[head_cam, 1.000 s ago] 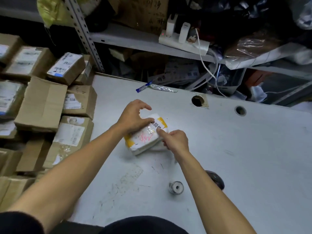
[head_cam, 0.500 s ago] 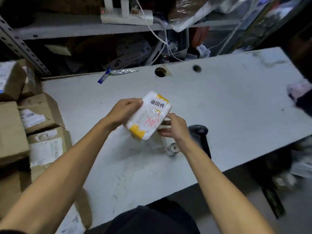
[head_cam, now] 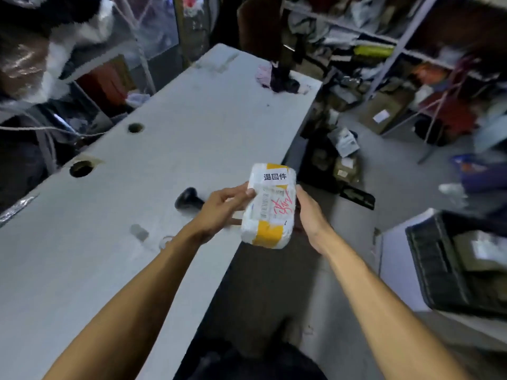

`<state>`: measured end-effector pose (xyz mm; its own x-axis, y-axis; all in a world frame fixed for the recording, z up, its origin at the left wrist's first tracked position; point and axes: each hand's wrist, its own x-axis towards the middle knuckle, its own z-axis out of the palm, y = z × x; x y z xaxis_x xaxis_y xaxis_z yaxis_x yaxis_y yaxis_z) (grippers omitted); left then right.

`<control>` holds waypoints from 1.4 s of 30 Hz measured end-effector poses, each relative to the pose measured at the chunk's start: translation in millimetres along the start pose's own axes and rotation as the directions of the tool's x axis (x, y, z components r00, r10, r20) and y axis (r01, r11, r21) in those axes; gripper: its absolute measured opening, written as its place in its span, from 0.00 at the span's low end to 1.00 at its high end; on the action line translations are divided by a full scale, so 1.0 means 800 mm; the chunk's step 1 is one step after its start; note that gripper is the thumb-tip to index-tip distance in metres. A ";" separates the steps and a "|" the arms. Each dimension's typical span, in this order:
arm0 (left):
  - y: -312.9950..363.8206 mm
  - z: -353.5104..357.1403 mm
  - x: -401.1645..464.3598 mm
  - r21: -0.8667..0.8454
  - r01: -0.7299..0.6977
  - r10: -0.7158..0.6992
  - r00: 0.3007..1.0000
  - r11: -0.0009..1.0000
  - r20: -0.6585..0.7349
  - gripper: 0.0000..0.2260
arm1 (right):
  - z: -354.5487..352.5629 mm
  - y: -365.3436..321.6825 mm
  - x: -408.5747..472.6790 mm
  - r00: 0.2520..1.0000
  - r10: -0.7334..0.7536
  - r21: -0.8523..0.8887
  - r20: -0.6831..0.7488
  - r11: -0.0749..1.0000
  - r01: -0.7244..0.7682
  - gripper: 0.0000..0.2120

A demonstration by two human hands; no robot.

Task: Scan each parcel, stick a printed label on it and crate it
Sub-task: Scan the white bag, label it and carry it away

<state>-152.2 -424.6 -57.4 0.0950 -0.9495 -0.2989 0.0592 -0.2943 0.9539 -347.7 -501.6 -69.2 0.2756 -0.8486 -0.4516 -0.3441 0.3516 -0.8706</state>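
Note:
A small white parcel [head_cam: 270, 207] with yellow tape bands, red handwriting and a white printed label near its top is held in the air past the table's right edge. My left hand [head_cam: 225, 209] grips its left side, thumb on the front. My right hand [head_cam: 308, 215] holds its right side from behind, fingers hidden by the parcel. A black handheld scanner [head_cam: 188, 198] lies on the grey table [head_cam: 109, 215] just left of my left hand. A black crate [head_cam: 444, 261] with parcels inside stands low at the right.
A small roll [head_cam: 164, 241] lies on the table near my left forearm. Two cable holes [head_cam: 81, 168] pierce the tabletop. Dark and pink cloth [head_cam: 277, 78] sits at the table's far end. Parcels and boxes [head_cam: 343, 149] litter the floor; cluttered shelves [head_cam: 384, 50] stand behind.
The parcel has been lifted off the table and carried right, beyond the table's edge. My view has swung right, away from the stacked boxes, bringing the black crate into sight.

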 end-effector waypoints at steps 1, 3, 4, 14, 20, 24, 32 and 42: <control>0.000 0.031 0.010 0.003 0.001 -0.001 0.999 1.000 0.048 0.13 | -0.032 0.022 0.000 0.998 0.035 0.040 -0.050 0.999 -0.033 0.34; 0.003 0.100 0.029 0.017 0.012 -0.014 0.990 1.000 0.143 0.13 | -0.096 0.057 -0.011 0.980 0.117 0.107 -0.162 0.989 -0.100 0.43; 0.004 0.136 0.039 0.026 0.018 -0.023 0.981 1.000 0.191 0.13 | -0.124 0.066 -0.025 0.968 0.146 0.146 -0.202 0.982 -0.117 0.39; -0.025 0.489 0.111 0.031 0.320 -0.292 0.816 0.947 0.499 0.11 | -0.415 0.190 -0.127 0.850 0.178 0.395 -0.496 0.918 0.038 0.13; -0.052 0.637 0.145 0.007 0.461 -0.390 0.743 0.887 0.544 0.26 | -0.524 0.253 -0.161 0.747 0.214 0.426 -0.629 0.899 0.101 0.25; -0.066 0.707 0.186 0.039 0.463 -0.392 0.699 0.885 0.598 0.24 | -0.574 0.290 -0.156 0.730 0.377 0.586 -0.569 0.810 0.038 0.15; -0.083 0.854 0.308 0.222 0.388 -0.425 0.589 0.895 0.687 0.32 | -0.687 0.341 -0.077 0.638 0.511 0.719 -0.576 0.688 0.098 0.18; -0.107 1.042 0.468 0.533 0.412 -0.673 0.415 0.739 0.613 0.26 | -0.811 0.382 0.029 0.518 0.743 0.898 -0.423 0.422 0.126 0.12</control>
<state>-949.8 -845.3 -227.8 -0.6092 -0.2622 -0.7484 -0.4464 -0.6666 0.5969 -1028.6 -670.1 -219.5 -0.4925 -0.3455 -0.7988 0.6952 0.3961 -0.5999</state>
